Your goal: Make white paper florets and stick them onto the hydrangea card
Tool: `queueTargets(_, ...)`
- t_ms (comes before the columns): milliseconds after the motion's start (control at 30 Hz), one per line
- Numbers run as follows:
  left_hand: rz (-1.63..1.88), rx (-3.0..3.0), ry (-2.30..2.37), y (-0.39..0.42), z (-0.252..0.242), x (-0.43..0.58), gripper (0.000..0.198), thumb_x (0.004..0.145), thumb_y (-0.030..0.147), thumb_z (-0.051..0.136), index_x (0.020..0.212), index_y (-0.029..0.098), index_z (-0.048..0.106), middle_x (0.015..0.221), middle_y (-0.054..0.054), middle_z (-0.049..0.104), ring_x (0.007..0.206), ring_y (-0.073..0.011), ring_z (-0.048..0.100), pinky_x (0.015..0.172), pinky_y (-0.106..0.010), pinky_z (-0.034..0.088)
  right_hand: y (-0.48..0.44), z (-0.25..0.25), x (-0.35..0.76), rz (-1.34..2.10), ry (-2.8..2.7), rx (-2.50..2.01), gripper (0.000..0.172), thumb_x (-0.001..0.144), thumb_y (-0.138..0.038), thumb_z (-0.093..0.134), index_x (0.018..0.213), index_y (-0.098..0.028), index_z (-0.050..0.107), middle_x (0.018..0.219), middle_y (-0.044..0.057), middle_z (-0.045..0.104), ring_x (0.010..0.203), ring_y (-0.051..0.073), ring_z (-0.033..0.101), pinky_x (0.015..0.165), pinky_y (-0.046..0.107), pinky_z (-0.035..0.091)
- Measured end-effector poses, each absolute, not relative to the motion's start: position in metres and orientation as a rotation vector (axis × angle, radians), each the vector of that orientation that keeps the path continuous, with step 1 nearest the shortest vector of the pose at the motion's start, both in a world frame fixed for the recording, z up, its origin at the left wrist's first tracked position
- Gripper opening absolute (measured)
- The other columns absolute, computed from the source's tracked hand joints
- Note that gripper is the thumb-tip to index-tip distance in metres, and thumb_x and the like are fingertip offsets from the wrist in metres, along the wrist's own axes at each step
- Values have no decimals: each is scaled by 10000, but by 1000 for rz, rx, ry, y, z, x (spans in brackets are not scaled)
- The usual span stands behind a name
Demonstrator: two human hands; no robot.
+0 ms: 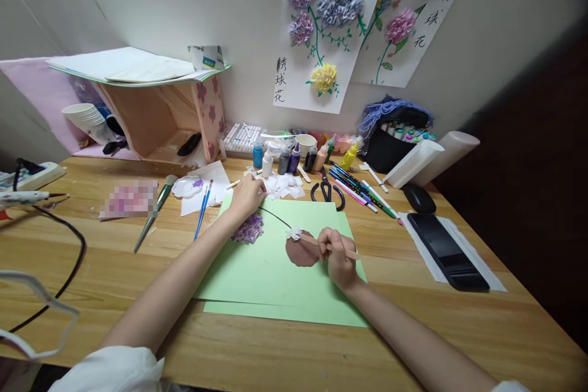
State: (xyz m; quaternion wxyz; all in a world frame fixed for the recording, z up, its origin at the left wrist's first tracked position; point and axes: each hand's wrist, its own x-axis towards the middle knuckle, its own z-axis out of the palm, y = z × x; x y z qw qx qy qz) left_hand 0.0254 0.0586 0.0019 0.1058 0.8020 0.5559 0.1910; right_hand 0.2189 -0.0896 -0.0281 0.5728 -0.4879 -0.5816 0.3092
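My right hand (337, 254) grips a flat wooden craft stick (310, 239). The stick's tip touches a crumpled white paper piece (294, 233) at the upper left edge of a brownish-pink circle (302, 252). The circle lies on green paper (275, 288), at the end of a thin dark drawn stem (274, 215). A purple ruffled flower (248, 230) sits on the same sheet, partly behind my left forearm. My left hand (247, 197) is at the sheet's top edge, its fingers closed beside a heap of white paper scraps (285, 186); whatever they pinch is hidden.
Paint bottles (294, 159) stand behind the scraps. Black-handled scissors (327, 190) and several pens (356, 187) lie right of them. Brushes (203, 211) lie left. A phone (448, 251) and mouse (419, 198) are at right; a black cable (76, 266) curves at left.
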Motion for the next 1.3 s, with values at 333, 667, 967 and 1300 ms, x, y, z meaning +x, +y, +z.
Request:
queueTargets(333, 731, 2255, 1544, 64, 18, 18, 124, 775, 244, 541, 802, 168, 635, 909, -76, 645, 903, -217, 571, 790, -317, 426, -90, -26, 219, 732, -1366, -1169, 508, 932, -423, 260, 501, -202, 416, 433, -31, 402, 421, 103, 379, 463, 258, 292)
queueTargets(667, 835, 1786, 1279, 65, 33, 23, 223, 724, 338, 574, 736, 117, 599, 757, -64, 652, 710, -159, 589, 660, -265, 433, -90, -27, 220, 724, -1357, -1166, 504, 931, -423, 256, 510, -203, 427, 434, -32, 406, 421, 104, 383, 465, 260, 299)
queueTargets(967, 588, 1584, 849, 39, 65, 29, 266, 650, 315, 704, 836, 133, 649, 775, -29, 631, 724, -118, 541, 682, -249, 387, -89, -27, 221, 676, -1296, -1091, 451, 929, -395, 276, 568, -203, 465, 482, -25, 462, 457, 110, 420, 482, 262, 325)
queueTargets(1300, 283, 1229, 536, 20, 81, 34, 133, 755, 246, 637, 794, 118, 638, 805, -20, 524, 706, -76, 450, 651, -202, 374, -88, -28, 220, 672, -1285, -1053, 428, 933, -376, 282, 597, -200, 481, 485, -31, 471, 449, 108, 429, 485, 263, 337)
